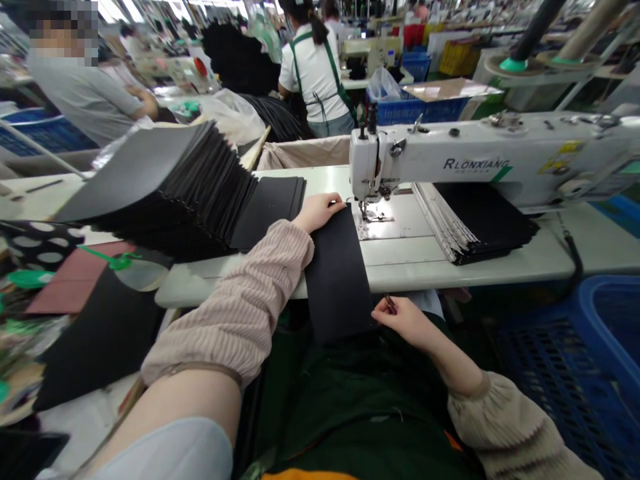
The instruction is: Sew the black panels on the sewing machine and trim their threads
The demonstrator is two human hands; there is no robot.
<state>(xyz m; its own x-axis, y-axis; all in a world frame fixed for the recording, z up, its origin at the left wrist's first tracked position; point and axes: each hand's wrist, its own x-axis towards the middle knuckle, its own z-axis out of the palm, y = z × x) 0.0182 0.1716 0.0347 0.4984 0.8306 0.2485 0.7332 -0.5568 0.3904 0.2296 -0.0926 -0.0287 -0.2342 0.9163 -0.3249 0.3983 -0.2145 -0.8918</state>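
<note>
A long black panel [340,273] of fabric or leather-like sheet hangs over the table's front edge towards my lap. At its far end, just left of the sewing machine's needle and presser foot [366,210], my left hand [320,210] grips the panel's edge between thumb and fingers. My right hand [407,322] is at the panel's near right corner, fingertips touching its edge. Its fingers are curled round a small dark tool [391,305], whose kind I cannot make out. The white sewing machine [480,150] stands to the right of the panel.
A tall pile of black panels [165,180] stands left, beside a few flat ones [270,200]. Another stack [485,223] lies under the machine arm. A blue basket [610,320] is at right; a clear oil bottle [140,272] lies left. Co-workers are beyond the table.
</note>
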